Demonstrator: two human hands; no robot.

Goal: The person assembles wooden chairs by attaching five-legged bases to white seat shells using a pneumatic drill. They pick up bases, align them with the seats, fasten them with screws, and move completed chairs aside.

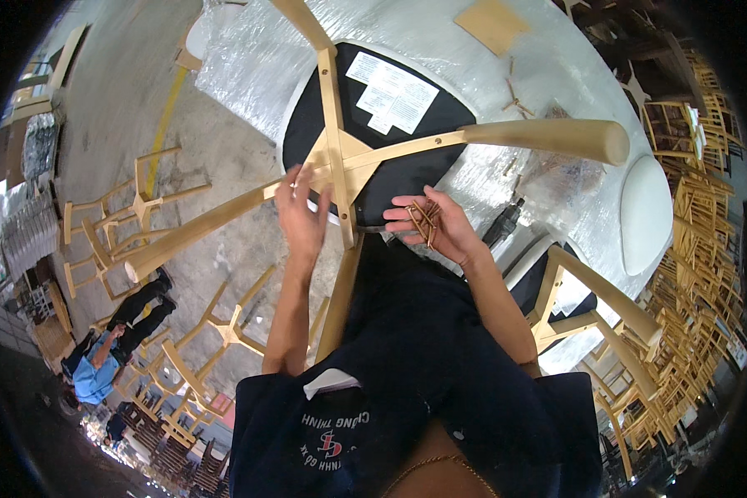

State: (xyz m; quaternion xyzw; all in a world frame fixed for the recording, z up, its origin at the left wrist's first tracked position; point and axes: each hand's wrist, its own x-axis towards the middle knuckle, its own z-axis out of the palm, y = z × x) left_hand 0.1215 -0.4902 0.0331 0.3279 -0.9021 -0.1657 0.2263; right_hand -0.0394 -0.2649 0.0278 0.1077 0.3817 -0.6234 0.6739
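An upturned chair seat with a black underside (pixel 398 174) and white paper labels (pixel 394 95) lies in front of me. Across it rests a pale wooden cross-shaped leg frame (pixel 332 108), its legs reaching outward. My left hand (pixel 304 217) is over the frame's left arm, near the crossing, its fingers apart and slightly blurred; I see nothing in it. Palm up, my right hand (pixel 441 228) carries several brass-coloured screws (pixel 424 222) close to the seat's near edge. A dark power driver (pixel 504 222) lies to the right of that hand.
Plastic film covers the work surface (pixel 249 58). A cardboard piece (pixel 491 25), a bag of hardware (pixel 560 170) and a white seat (pixel 647 216) lie on it. Another upturned chair (pixel 568 290) is at right. Wooden frames (pixel 228 328) stand left; a person (pixel 100 365) is beyond.
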